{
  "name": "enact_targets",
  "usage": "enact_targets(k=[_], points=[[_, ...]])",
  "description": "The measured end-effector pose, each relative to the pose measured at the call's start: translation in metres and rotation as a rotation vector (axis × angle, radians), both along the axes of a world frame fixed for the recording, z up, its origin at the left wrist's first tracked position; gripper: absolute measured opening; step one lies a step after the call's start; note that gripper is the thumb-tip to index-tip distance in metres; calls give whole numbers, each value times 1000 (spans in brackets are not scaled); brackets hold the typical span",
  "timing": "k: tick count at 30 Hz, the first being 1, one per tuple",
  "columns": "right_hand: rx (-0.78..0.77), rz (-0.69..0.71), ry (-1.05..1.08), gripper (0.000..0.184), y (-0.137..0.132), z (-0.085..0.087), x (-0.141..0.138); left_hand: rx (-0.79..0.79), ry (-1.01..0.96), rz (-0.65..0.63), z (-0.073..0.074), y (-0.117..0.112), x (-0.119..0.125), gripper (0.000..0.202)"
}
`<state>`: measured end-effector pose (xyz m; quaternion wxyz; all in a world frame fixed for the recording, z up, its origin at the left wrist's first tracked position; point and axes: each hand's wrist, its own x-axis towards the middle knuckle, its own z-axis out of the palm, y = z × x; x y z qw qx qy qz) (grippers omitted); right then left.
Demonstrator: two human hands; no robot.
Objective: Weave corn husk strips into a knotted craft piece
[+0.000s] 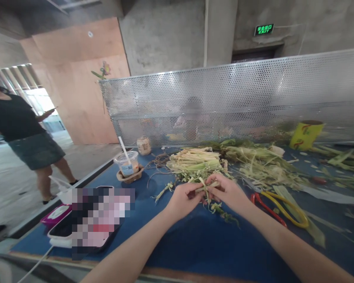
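My left hand (185,199) and my right hand (224,191) meet over the middle of the blue table. Between them, both sets of fingers pinch a pale green plant strip (205,188), which looks like corn husk twisted into a small piece. The fingers hide part of it. Just beyond my hands lies a pile of pale husk strips (199,160). A small knotted green piece (165,191) rests left of my fingers, and a darker green one (225,215) lies below my right hand. Scissors with red and yellow handles (286,208) lie beside my right forearm.
A perforated metal screen (230,98) stands behind the table. Loose husks (262,161) and a yellow roll (306,135) lie at right. At left are a lidded cup (126,164), brown string (159,162), a jar (144,146) and a pixelated device (91,220). A person (23,118) stands far left.
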<state>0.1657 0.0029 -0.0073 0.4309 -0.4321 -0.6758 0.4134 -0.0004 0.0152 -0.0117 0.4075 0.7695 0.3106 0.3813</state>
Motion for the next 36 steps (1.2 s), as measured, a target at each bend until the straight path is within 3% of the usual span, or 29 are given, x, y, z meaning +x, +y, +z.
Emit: enact_targets(k=[5, 8, 11, 16, 26, 29, 32, 36], points=[[40, 12, -26, 18, -5, -4, -4, 61, -40, 120, -5, 2, 5, 28], [118, -45, -198, 18, -7, -5, -2, 60, -21, 174, -6, 2, 6, 20], [172, -26, -340, 28, -8, -2, 0, 18, -57, 166, -3, 0, 5, 19], [92, 96, -144, 39, -12, 4, 0, -36, -90, 54, 4, -6, 3, 22], [-4, 77, -3, 43, -14, 8, 2, -153, -216, -29, 9, -12, 6, 21], [-63, 78, 4, 39, -7, 5, 5, -153, -160, -15, 9, -7, 4, 19], [-96, 61, 32, 37, -2, 2, 6, 26, 27, 79, 8, -3, 0, 21], [102, -34, -92, 23, -5, 3, 6, 425, 245, 144, 5, -1, -6, 21]])
